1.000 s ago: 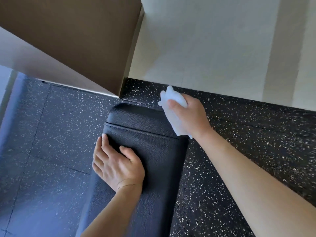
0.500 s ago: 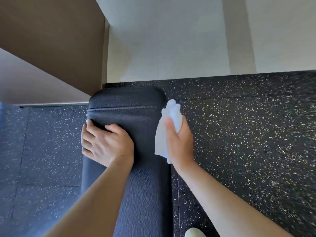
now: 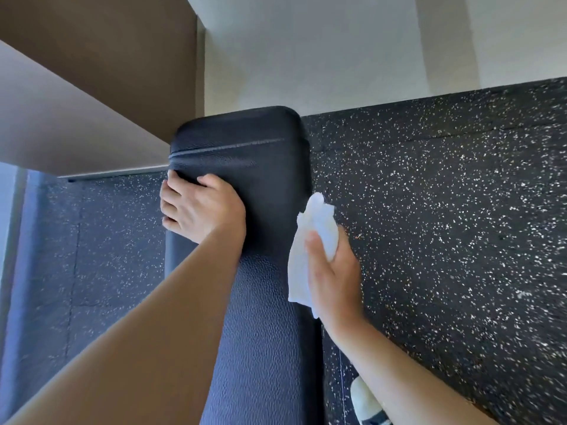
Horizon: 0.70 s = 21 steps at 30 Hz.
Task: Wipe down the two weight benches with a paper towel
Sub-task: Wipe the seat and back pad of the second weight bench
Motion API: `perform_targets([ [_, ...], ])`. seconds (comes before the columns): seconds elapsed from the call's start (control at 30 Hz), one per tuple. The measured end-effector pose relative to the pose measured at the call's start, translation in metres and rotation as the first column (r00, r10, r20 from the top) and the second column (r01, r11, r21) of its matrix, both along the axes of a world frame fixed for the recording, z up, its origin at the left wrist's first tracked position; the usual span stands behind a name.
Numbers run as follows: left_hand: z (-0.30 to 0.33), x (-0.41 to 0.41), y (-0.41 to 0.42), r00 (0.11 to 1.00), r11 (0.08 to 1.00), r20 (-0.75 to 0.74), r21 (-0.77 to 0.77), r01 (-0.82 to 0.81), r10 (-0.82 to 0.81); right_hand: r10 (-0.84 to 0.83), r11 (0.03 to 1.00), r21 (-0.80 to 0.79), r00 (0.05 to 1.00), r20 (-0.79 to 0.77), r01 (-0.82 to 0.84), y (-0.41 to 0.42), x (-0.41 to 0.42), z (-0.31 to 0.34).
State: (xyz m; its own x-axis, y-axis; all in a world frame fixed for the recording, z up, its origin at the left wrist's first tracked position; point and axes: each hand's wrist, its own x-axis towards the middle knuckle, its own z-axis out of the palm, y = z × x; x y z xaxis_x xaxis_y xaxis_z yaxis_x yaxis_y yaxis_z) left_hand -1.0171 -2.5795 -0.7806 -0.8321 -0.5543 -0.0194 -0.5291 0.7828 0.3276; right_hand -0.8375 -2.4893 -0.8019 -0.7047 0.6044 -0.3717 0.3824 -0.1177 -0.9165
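A black padded weight bench (image 3: pixel 264 317) runs from the bottom of the view up to the wall. My left hand (image 3: pixel 202 210) rests on its left side near the far end, fingers wrapped over the left edge. My right hand (image 3: pixel 333 271) holds a crumpled white paper towel (image 3: pixel 310 243) and presses it against the bench's right side edge. Only this one bench is in view.
Black speckled rubber floor (image 3: pixel 445 240) lies on both sides of the bench. A white wall (image 3: pixel 322 56) rises behind the bench's far end, with a brown panel (image 3: pixel 107 50) at the upper left. A white shoe (image 3: pixel 366 403) shows at the bottom right.
My right hand has slid the paper towel along the bench's right edge from the far end toward me. My left hand has stayed on the bench's left side. The camera has shifted.
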Motion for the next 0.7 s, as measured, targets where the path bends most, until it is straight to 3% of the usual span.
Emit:
perform_targets([
  [0.07,0.006,0.007,-0.007,0.998,0.995,-0.002,0.076,0.064,-0.064,0.055,0.998,0.020,0.998,0.020,-0.056,0.007,-0.003,0.002],
  [0.13,0.011,0.030,-0.024,0.971,0.962,-0.024,0.133,0.240,-0.239,0.075,0.997,-0.004,0.996,0.048,-0.074,0.022,-0.029,0.003],
  [0.23,0.014,0.110,-0.059,0.841,0.838,-0.019,0.083,0.540,-0.540,0.075,0.997,-0.011,0.996,0.053,-0.074,0.036,-0.062,0.007],
  [0.3,0.014,0.171,-0.080,0.776,0.777,0.025,0.042,0.629,-0.630,0.054,0.998,0.038,0.997,0.049,-0.056,0.029,-0.056,0.004],
  [0.43,0.006,0.243,-0.094,0.728,0.732,0.090,0.016,0.681,-0.680,0.038,0.997,0.066,0.999,0.033,-0.040,-0.006,0.023,0.001],
  [0.57,0.007,0.266,-0.094,0.723,0.727,0.095,0.011,0.687,-0.684,0.138,0.989,0.041,0.990,0.017,-0.139,-0.036,0.112,0.009],
  [0.7,0.016,0.302,-0.100,0.707,0.714,0.120,0.028,0.699,-0.697,0.222,0.973,0.065,0.975,0.012,-0.222,-0.011,0.072,0.011],
])
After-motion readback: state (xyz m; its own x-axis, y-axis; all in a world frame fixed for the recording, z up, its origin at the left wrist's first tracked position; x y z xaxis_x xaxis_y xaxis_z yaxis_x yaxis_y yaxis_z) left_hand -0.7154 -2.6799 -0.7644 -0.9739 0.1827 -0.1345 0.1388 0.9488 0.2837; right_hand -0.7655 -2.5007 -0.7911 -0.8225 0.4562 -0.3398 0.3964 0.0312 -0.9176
